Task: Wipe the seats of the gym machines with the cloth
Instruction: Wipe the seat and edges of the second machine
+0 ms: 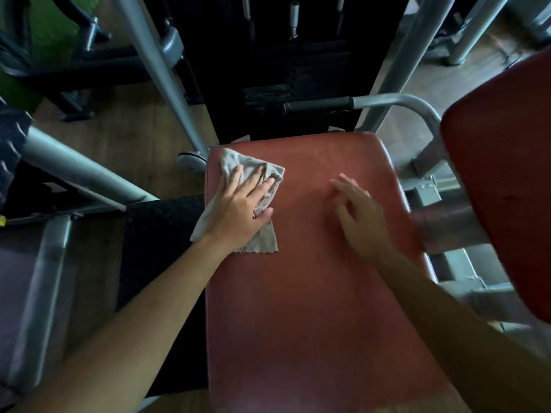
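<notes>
A long red padded seat (313,293) fills the middle of the view. A crumpled grey cloth (238,162) lies on its far left corner, hanging slightly over the left edge. My left hand (241,207) presses flat on the cloth, fingers spread. My right hand (360,213) hovers blurred over the right part of the seat, fingers apart, holding nothing.
A second red pad (501,180) stands at the right. Grey metal frame tubes (155,70) and a black weight stack (286,55) rise behind the seat. A handle bar with a black grip (319,104) crosses above the seat's far edge. Wooden floor (134,135) lies to the left.
</notes>
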`<state>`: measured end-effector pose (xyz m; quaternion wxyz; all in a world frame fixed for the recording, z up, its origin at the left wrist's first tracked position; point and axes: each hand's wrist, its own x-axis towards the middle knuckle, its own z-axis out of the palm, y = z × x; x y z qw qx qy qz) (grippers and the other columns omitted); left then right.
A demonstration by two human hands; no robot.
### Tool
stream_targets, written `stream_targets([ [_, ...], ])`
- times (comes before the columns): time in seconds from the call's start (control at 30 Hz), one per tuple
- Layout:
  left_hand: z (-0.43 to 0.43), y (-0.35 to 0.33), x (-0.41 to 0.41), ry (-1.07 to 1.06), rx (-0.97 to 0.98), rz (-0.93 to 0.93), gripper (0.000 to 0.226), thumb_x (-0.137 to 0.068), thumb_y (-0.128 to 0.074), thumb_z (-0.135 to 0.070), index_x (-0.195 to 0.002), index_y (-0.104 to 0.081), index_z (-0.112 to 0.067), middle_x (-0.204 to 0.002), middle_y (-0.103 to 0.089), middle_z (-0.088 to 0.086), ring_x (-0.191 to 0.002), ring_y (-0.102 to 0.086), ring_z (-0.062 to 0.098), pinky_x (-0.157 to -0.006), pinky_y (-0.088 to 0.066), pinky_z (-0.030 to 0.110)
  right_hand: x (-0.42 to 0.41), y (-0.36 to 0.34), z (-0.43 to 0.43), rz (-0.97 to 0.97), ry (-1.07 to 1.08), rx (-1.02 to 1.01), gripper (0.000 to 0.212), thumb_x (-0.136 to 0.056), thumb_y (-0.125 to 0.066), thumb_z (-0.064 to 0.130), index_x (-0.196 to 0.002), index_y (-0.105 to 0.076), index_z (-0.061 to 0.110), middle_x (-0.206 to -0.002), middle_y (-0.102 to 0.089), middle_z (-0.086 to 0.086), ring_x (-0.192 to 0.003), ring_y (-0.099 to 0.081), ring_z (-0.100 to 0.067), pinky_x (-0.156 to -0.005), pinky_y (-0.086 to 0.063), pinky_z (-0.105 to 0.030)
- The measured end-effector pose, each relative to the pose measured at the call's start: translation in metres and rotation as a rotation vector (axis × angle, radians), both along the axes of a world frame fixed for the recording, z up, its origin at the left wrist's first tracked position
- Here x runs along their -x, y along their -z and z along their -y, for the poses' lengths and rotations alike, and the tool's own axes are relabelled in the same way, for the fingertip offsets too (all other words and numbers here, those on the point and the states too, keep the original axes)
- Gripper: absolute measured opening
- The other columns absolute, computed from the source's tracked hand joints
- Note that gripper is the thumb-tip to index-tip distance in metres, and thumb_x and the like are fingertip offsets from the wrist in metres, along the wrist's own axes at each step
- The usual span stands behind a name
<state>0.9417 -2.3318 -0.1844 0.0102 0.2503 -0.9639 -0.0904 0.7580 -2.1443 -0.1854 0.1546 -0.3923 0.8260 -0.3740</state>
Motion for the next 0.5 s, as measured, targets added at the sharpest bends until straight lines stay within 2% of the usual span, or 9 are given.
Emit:
stream_targets([
  [0.13, -0.041, -0.003, -0.025, -0.127, -0.033, -0.028, 0.062, -0.092, -0.032, -0.038, -0.151, -0.042, -0.021, -0.157, -0.041, 0.003, -0.149, -0.021, 0.040, -0.120, -0.024, 0.057, -0.051, -0.003, -0.069, 0.042, -0.029, -0.023, 0.044, -0.097, -0.059, 0.014, -0.138, -0.057, 0.028, -0.152, -0.047, 0.003, -0.141, -0.040, -0.011, -0.117, -0.034, -0.049],
  [0.2, -0.066, -0.006, -0.043, -0.139, 0.004, 0.016, 0.062, -0.091, -0.033, -0.038, -0.150, -0.043, -0.024, -0.158, -0.039, -0.001, -0.148, -0.023, 0.041, -0.113, -0.031, 0.064, -0.074, -0.005, -0.097, 0.048, -0.012, 0.003, 0.042, -0.095, -0.060, 0.012, -0.134, -0.062, 0.028, -0.150, -0.050, 0.002, -0.139, -0.044, -0.011, -0.115, -0.037, -0.049],
  [0.27, -0.087, -0.007, -0.060, -0.190, 0.010, 0.057, 0.061, -0.091, -0.045, -0.037, -0.151, -0.040, -0.031, -0.160, -0.033, -0.005, -0.147, -0.019, 0.045, -0.105, -0.033, 0.074, -0.095, -0.010, -0.118, 0.083, 0.008, 0.005, 0.043, -0.095, -0.059, 0.011, -0.134, -0.062, 0.028, -0.151, -0.048, 0.003, -0.140, -0.043, -0.013, -0.116, -0.036, -0.046],
  [0.3, -0.094, -0.007, -0.068, -0.205, -0.026, 0.051, 0.062, -0.091, -0.050, -0.034, -0.152, -0.038, -0.032, -0.161, -0.031, -0.005, -0.148, -0.015, 0.047, -0.104, -0.034, 0.074, -0.105, -0.013, -0.127, 0.102, 0.016, -0.005, 0.044, -0.095, -0.059, 0.011, -0.135, -0.061, 0.029, -0.152, -0.047, 0.004, -0.142, -0.042, -0.014, -0.117, -0.034, -0.044],
  [0.37, -0.101, -0.007, -0.082, -0.187, -0.138, -0.035, 0.062, -0.091, -0.052, -0.021, -0.152, -0.041, -0.024, -0.162, -0.029, -0.002, -0.150, -0.011, 0.045, -0.109, -0.036, 0.066, -0.125, -0.017, -0.138, 0.111, 0.015, -0.048, 0.046, -0.094, -0.059, 0.012, -0.137, -0.060, 0.028, -0.153, -0.046, 0.005, -0.144, -0.038, -0.016, -0.119, -0.031, -0.042],
  [0.43, -0.108, -0.013, -0.097, -0.210, -0.260, -0.158, 0.059, -0.091, -0.052, -0.006, -0.149, -0.044, -0.017, -0.162, -0.030, 0.000, -0.153, -0.010, 0.035, -0.114, -0.037, 0.053, -0.144, -0.021, -0.142, 0.098, 0.004, -0.094, 0.047, -0.094, -0.058, 0.013, -0.139, -0.058, 0.026, -0.154, -0.044, 0.004, -0.148, -0.032, -0.017, -0.121, -0.026, -0.043],
  [0.5, -0.119, -0.019, -0.114, -0.241, -0.327, -0.269, 0.061, -0.092, -0.051, 0.002, -0.149, -0.044, -0.019, -0.162, -0.032, 0.000, -0.154, -0.013, 0.028, -0.118, -0.034, 0.045, -0.161, -0.024, -0.142, 0.117, -0.001, -0.124, 0.048, -0.094, -0.056, 0.013, -0.141, -0.056, 0.025, -0.156, -0.041, 0.002, -0.150, -0.026, -0.019, -0.122, -0.024, -0.045],
])
